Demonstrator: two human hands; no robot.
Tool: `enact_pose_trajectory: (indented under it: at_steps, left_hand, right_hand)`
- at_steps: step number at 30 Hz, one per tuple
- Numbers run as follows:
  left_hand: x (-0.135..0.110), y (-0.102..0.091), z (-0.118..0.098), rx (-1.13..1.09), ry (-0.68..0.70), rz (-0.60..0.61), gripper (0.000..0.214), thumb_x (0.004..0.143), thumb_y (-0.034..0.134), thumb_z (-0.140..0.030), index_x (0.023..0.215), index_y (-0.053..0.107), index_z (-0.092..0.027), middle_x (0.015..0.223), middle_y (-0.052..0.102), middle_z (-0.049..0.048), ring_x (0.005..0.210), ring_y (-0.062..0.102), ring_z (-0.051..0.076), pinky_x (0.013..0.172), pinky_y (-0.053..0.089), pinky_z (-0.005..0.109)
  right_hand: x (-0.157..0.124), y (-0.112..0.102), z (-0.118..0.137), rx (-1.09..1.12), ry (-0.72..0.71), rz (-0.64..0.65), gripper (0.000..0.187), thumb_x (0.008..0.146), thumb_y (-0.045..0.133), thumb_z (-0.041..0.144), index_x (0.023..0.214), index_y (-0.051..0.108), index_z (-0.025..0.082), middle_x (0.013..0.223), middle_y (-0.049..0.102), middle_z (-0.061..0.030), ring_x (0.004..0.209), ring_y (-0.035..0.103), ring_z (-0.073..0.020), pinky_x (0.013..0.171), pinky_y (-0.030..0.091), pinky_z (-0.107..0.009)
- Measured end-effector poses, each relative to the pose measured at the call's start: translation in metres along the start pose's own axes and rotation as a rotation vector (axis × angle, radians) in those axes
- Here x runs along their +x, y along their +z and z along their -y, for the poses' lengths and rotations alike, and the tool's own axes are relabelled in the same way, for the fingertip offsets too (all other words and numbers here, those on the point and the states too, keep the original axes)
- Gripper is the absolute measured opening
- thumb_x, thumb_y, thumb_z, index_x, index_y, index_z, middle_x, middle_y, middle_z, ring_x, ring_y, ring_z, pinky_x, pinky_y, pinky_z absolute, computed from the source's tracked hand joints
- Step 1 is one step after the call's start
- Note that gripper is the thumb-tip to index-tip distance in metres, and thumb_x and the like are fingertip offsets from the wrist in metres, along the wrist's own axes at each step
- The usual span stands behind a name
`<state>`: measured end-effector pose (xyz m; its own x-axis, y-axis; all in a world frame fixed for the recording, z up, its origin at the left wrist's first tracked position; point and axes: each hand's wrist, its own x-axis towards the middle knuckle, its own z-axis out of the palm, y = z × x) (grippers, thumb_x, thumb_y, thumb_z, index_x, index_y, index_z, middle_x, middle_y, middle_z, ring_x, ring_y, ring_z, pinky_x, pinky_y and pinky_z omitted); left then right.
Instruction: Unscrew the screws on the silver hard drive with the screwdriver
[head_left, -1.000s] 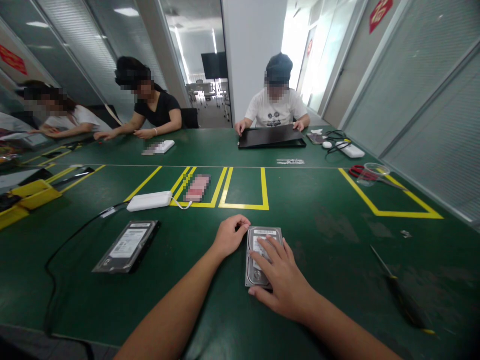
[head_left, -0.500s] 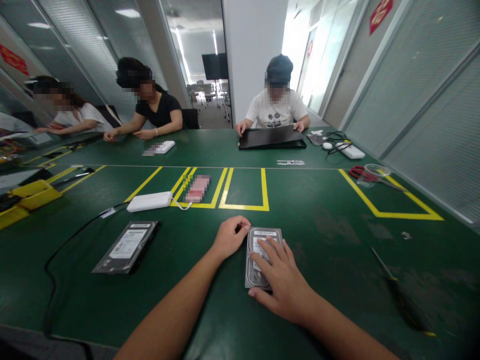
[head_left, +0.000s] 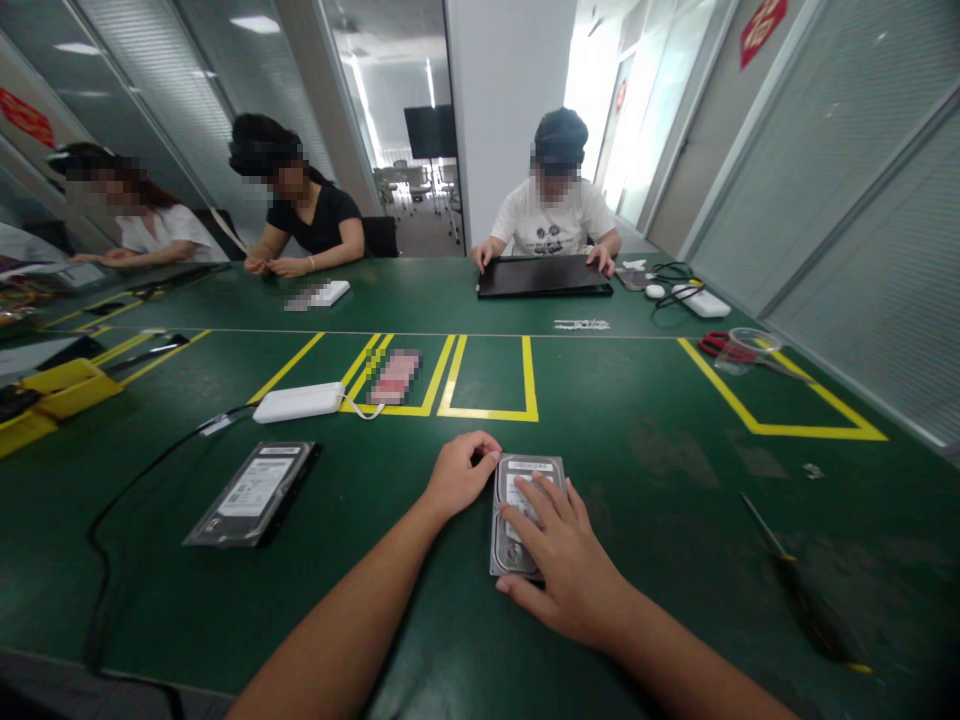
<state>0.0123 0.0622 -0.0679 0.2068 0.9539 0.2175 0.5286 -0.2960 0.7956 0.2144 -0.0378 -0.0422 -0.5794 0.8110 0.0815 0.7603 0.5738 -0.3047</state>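
A silver hard drive (head_left: 529,465) with a white label lies flat on the green table in front of me. Across it rests my right hand (head_left: 559,545), open, its fingers spread over the label and its thumb by the lower left edge. My left hand (head_left: 463,475) is closed in a pinch, fingertips touching the drive's upper left corner; whatever may be between them is hidden. Further left on the table lies a second hard drive (head_left: 255,492), apart from both hands. To the right is a screwdriver (head_left: 806,595) with a dark and yellow handle.
A white power adapter (head_left: 298,402) with a black cable stands beyond the left drive, near a blurred pink item (head_left: 396,377). Red-handled scissors (head_left: 727,348) and a clear round container lie back right. Yellow bins (head_left: 71,388) sit left. Three co-workers face the table.
My hands and the hard drive have stayed put. Across the table, a co-worker has lowered a black panel flat onto its frame. Another co-worker in black has drawn their hands together.
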Motion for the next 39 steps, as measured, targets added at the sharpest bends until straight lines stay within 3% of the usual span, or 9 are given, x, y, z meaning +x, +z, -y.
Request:
enact_pose_trajectory:
  at_steps: [17,26,29,31,33,35,39]
  left_hand:
    - [-0.001,0.001,0.004,-0.024,0.0,-0.005,0.01,0.086,0.059,-0.023,0.09,0.067,-0.018,0.085,0.07,0.0015,0.078,0.065,0.015,0.075,0.051,0.027]
    - [-0.013,-0.005,-0.007,0.031,0.052,-0.039,0.014,0.085,0.061,-0.021,0.098,0.062,-0.018,0.094,0.068,0.004,0.088,0.064,0.018,0.083,0.05,0.031]
    - [-0.02,-0.009,-0.015,0.159,0.153,-0.062,0.006,0.088,0.058,-0.021,0.093,0.061,-0.019,0.092,0.065,0.0051,0.091,0.06,0.021,0.086,0.047,0.036]
    - [-0.024,-0.012,-0.021,0.255,0.287,-0.048,0.007,0.09,0.053,-0.02,0.091,0.06,-0.019,0.091,0.065,0.0054,0.091,0.058,0.022,0.086,0.046,0.038]
    - [-0.029,-0.015,-0.028,0.293,0.402,0.027,0.01,0.092,0.051,-0.021,0.09,0.061,-0.018,0.09,0.065,0.0064,0.091,0.058,0.023,0.085,0.046,0.038]
    - [-0.032,-0.017,-0.033,0.286,0.509,0.133,0.014,0.092,0.053,-0.027,0.095,0.063,-0.018,0.092,0.066,0.008,0.093,0.059,0.023,0.088,0.047,0.039]
    - [-0.038,-0.015,-0.042,0.225,0.672,0.345,0.052,0.084,0.065,-0.055,0.12,0.063,-0.018,0.119,0.068,0.0121,0.114,0.06,0.029,0.104,0.043,0.045]
  right_hand:
    - [0.001,-0.007,0.002,-0.003,0.01,0.073,0.076,0.084,0.065,0.055,0.15,0.043,0.025,0.162,0.027,-0.0148,0.15,0.017,-0.0419,0.117,0.011,-0.072]
    - [-0.002,-0.016,0.003,0.009,0.012,0.121,0.076,0.085,0.067,0.047,0.153,0.038,0.026,0.163,0.024,-0.0132,0.15,0.017,-0.0409,0.118,0.015,-0.07]
    - [-0.004,-0.027,0.001,0.001,-0.005,0.076,0.064,0.088,0.065,0.04,0.147,0.046,0.024,0.156,0.039,-0.0141,0.145,0.03,-0.0386,0.117,0.025,-0.067]
    - [-0.009,-0.036,-0.002,-0.017,-0.002,0.032,0.036,0.091,0.06,0.029,0.126,0.061,0.02,0.137,0.057,-0.0138,0.131,0.049,-0.0337,0.11,0.04,-0.059]
    - [-0.017,-0.045,-0.01,-0.049,0.031,0.022,0.014,0.093,0.052,0.017,0.097,0.066,0.017,0.108,0.067,-0.0106,0.1,0.063,-0.0258,0.09,0.053,-0.045]
    - [-0.032,-0.051,-0.023,-0.097,0.089,-0.013,0.018,0.095,0.048,0.018,0.085,0.063,0.018,0.088,0.066,-0.0075,0.08,0.063,-0.0215,0.072,0.053,-0.037]
    - [-0.08,-0.055,-0.069,-0.165,0.291,-0.154,0.032,0.099,0.041,0.039,0.081,0.06,0.022,0.08,0.063,-0.0056,0.07,0.062,-0.0199,0.065,0.05,-0.034]
